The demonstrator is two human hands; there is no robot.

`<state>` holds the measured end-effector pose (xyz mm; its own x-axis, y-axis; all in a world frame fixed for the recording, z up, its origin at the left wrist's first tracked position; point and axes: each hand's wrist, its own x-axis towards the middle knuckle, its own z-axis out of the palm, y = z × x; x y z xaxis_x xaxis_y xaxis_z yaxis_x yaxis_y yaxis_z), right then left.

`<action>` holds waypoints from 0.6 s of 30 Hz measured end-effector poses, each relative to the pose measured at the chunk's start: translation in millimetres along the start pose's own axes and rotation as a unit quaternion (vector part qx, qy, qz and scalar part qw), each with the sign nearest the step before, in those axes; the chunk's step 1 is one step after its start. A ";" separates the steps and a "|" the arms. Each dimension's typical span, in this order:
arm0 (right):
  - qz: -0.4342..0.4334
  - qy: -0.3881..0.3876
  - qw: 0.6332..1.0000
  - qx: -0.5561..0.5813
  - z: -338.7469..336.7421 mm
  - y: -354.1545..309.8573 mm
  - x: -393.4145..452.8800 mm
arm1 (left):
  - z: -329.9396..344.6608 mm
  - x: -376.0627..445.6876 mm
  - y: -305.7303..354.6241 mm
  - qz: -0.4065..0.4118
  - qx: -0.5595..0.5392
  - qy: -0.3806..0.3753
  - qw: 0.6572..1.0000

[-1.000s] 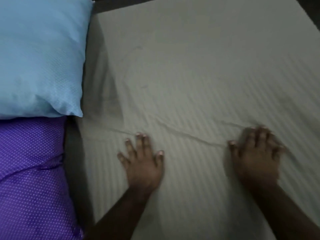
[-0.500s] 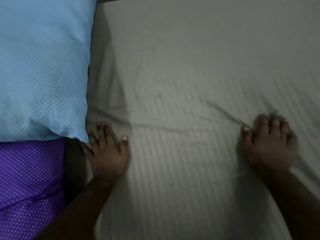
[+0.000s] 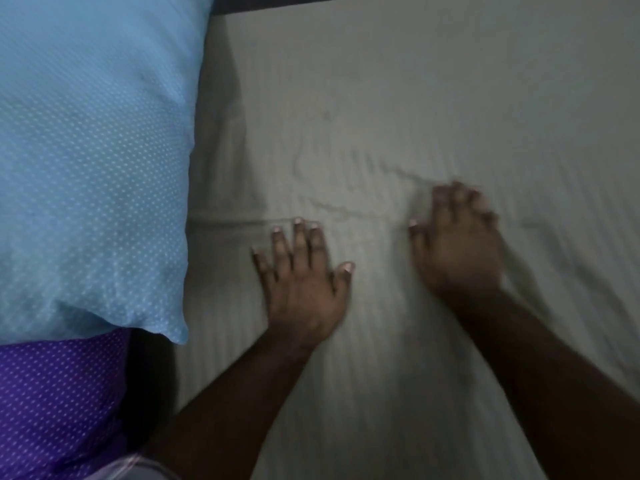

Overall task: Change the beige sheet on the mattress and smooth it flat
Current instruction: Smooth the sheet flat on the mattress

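both hands flat, fingers straight: left hand (image 3: 304,282) and right hand (image 3: 457,244) press the sheet (image 3: 450,98) side by side, likely pushing out wrinkles (image 3: 332,202) just ahead of the fingertips.

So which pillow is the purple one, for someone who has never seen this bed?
Start at the beige sheet that fills most of the view. Along its left edge lies a big light blue pillow. The purple pillow pokes out below it, in the bottom left corner: deep violet with small white dots, darker than its blue neighbour.
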<state>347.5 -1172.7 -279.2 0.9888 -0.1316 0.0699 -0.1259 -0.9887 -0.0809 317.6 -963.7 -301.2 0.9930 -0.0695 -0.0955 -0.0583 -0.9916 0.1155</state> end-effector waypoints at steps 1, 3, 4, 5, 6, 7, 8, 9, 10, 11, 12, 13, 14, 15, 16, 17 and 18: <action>-0.072 0.013 0.997 0.018 1.8 -23.4 -2.7 | -2.1 4.4 2.4 0.028 -0.005 0.001 1.000; -0.206 -0.008 0.977 0.046 9.2 -67.8 -13.8 | -5.8 11.8 -10.4 0.048 -0.013 0.009 0.999; -0.230 -0.033 0.972 0.048 13.6 -81.3 -16.1 | -6.9 14.7 -23.4 0.042 -0.012 0.012 0.999; -0.240 -0.049 0.969 0.042 18.0 -86.2 -12.2 | -7.2 17.7 -40.3 0.032 -0.005 0.016 0.999; -0.240 -0.060 0.968 0.035 22.8 -79.3 -2.1 | -6.0 21.8 -59.1 0.020 0.011 0.020 1.000; -0.231 -0.058 0.971 0.022 30.7 -63.7 12.5 | -4.1 29.0 -79.1 0.000 0.025 0.025 0.999; -0.211 -0.054 0.976 0.002 36.1 -42.4 28.7 | -2.3 38.0 -98.5 -0.032 0.026 0.038 0.998; -0.176 -0.038 0.983 -0.024 39.7 -17.0 46.3 | -0.1 47.3 -115.8 -0.074 0.007 0.061 0.995; -0.122 -0.035 0.991 -0.038 38.2 6.0 63.4 | 1.3 55.4 -129.5 -0.122 -0.020 0.083 0.989; -0.057 -0.034 0.997 -0.033 33.7 21.3 78.6 | 2.5 62.2 -137.2 -0.165 -0.041 0.096 0.981; -0.001 -0.037 0.999 -0.022 27.5 22.1 90.7 | 2.6 66.5 -138.5 -0.189 -0.049 0.103 0.975; 0.023 -0.023 0.999 -0.012 22.4 9.1 96.8 | 1.6 68.5 -132.2 -0.193 -0.053 0.108 0.974; -0.005 0.001 1.000 -0.004 20.7 -15.6 96.3 | -0.3 70.4 -122.8 -0.179 -0.054 0.110 0.976; -0.081 0.026 0.996 0.016 23.1 -47.7 90.2 | -2.1 70.6 -112.8 -0.153 -0.044 0.102 0.982; -0.186 0.026 0.981 0.048 26.6 -82.9 80.4 | -3.6 70.6 -105.8 -0.121 -0.024 0.090 0.988; -0.283 0.000 0.956 0.074 28.9 -115.1 71.4 | -4.6 72.5 -101.8 -0.094 -0.002 0.080 0.992; -0.346 -0.038 0.934 0.079 30.8 -139.9 66.1 | -2.5 76.3 -103.2 -0.080 0.015 0.076 0.994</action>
<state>433.0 -1040.8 -293.9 0.8329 0.5461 0.0901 0.5526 -0.8116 -0.1893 399.7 -866.4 -317.9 0.9938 0.1035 0.0396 0.1000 -0.9916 0.0814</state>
